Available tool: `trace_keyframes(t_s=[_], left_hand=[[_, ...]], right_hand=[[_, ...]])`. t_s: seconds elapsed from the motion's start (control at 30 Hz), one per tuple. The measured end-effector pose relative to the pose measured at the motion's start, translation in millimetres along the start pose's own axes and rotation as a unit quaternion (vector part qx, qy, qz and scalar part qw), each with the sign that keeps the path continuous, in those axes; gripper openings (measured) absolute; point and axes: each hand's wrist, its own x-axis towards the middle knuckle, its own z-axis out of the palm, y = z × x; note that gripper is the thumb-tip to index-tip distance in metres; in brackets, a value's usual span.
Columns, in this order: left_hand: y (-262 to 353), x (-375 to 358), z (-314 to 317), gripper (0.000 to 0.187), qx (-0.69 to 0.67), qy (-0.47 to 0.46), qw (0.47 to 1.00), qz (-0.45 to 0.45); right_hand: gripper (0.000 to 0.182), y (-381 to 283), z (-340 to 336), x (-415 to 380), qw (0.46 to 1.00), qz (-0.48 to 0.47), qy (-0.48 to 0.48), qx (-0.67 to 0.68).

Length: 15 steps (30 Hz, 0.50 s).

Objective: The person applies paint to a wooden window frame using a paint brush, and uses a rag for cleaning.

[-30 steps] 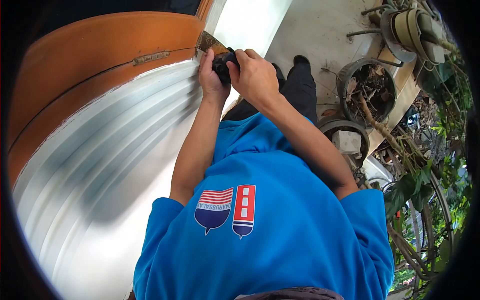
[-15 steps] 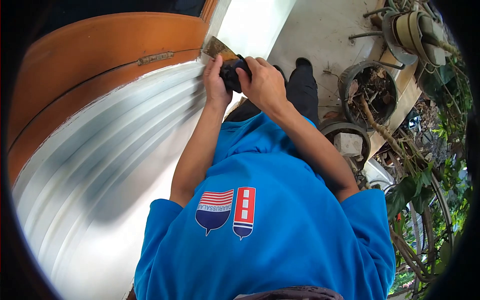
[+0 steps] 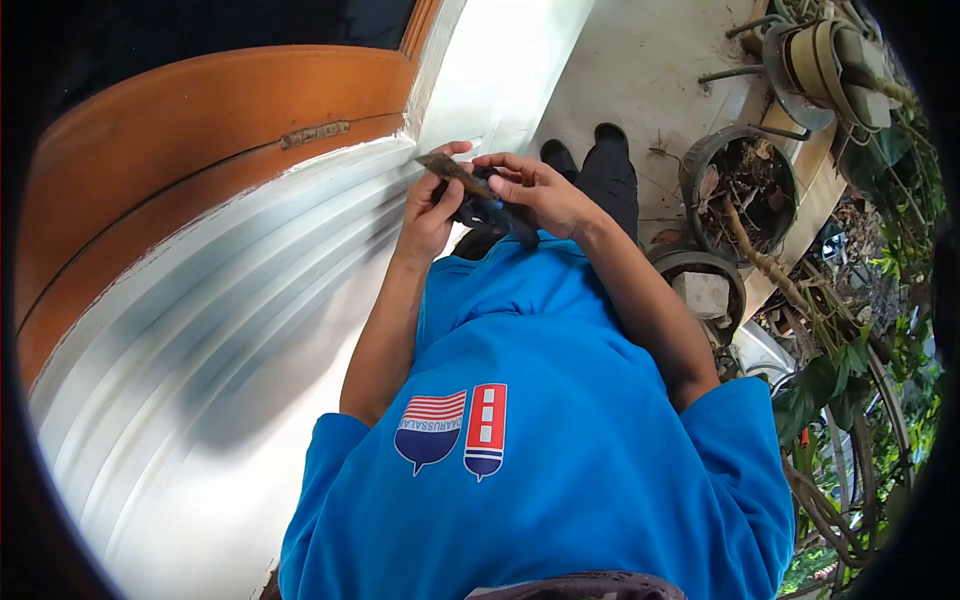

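Note:
My left hand [image 3: 430,217] is closed around a scraper [image 3: 447,167], thumb pressed against its worn, rust-brown blade. The scraper's dark handle, with a bit of blue near its middle, slants down to the right, toward the front of my blue shirt. A black, bunched item [image 3: 467,212] sits between both hands, partly hidden by the scraper and my fingers. My right hand [image 3: 547,197] is closed at this black item, fingertips and thumb together beside the handle; I cannot tell exactly what it pinches.
An orange-brown wooden frame [image 3: 230,105] with a metal hinge [image 3: 315,134] is at upper left, above white ridged moulding [image 3: 250,260]. Potted plants, including a dark pot [image 3: 700,205] of dry leaves, line the right side. A pale block [image 3: 702,293] rests in another pot.
The scraper has tipped over, its blade lower and its handle now showing toward my shirt. My hands have lowered slightly, and my right hand has shifted its hold.

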Motion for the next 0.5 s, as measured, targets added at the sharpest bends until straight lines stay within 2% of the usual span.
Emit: trace_keyframes(t_s=[0.1, 0.13, 0.17, 0.23, 0.27, 0.37, 0.47, 0.5], left_hand=[[14, -6, -2, 0.012, 0.102, 0.000, 0.994, 0.030], [17, -7, -5, 0.012, 0.151, -0.006, 0.987, 0.049], [19, -8, -6, 0.012, 0.199, -0.012, 0.978, 0.069], [25, -7, 0, 0.012, 0.227, 0.036, 0.969, 0.093], [24, -6, -4, 0.012, 0.236, 0.045, 0.964, 0.113], [37, -4, 11, 0.010, 0.260, 0.078, 0.956, 0.114], [41, -6, 12, 0.008, 0.295, 0.056, 0.947, 0.117], [41, -8, 11, 0.008, 0.298, 0.049, 0.947, 0.109]], right_hand=[[0.032, 0, -5, 7, 0.999, -0.011, -0.040, -0.003], [0.027, 0, -7, 14, 0.999, -0.010, -0.039, -0.002], [0.025, -1, -8, 19, 0.999, -0.041, -0.018, -0.014], [0.021, -8, 0, 27, 0.994, -0.100, 0.024, -0.036], [0.021, -13, 5, 32, 0.992, -0.106, 0.058, 0.021], [0.025, -17, 7, 44, 0.986, -0.148, 0.077, 0.030], [0.032, -24, 13, 41, 0.995, -0.091, 0.012, 0.042], [0.039, -23, 17, 40, 0.996, -0.081, 0.023, -0.012]])
